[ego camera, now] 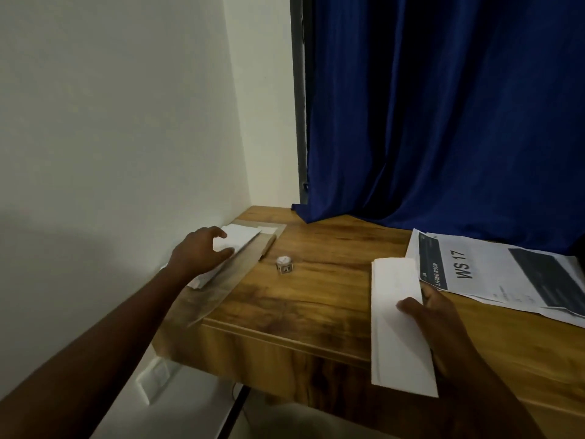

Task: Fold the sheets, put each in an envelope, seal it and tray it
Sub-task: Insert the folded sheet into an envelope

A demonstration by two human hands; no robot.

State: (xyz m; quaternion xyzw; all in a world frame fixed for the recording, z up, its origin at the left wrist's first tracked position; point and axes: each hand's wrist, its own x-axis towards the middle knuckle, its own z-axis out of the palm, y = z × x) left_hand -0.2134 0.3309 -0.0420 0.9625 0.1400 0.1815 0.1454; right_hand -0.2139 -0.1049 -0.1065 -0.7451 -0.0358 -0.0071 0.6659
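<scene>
The right hand (440, 324) pinches a folded sheet (399, 324) over the desk (316, 299) front edge, its long axis running toward and away from the person, while the left hand (198, 251) curls its fingers (223, 253) on white envelopes (239, 237) in the tray (218, 286) by the wall.

A small cube-shaped object (285, 265) with a round white top stands on the wooden table (316, 289), between the two grips and nearer the left one. A blue curtain (443, 106) hangs beyond both, beside a pale wall (126, 122).
</scene>
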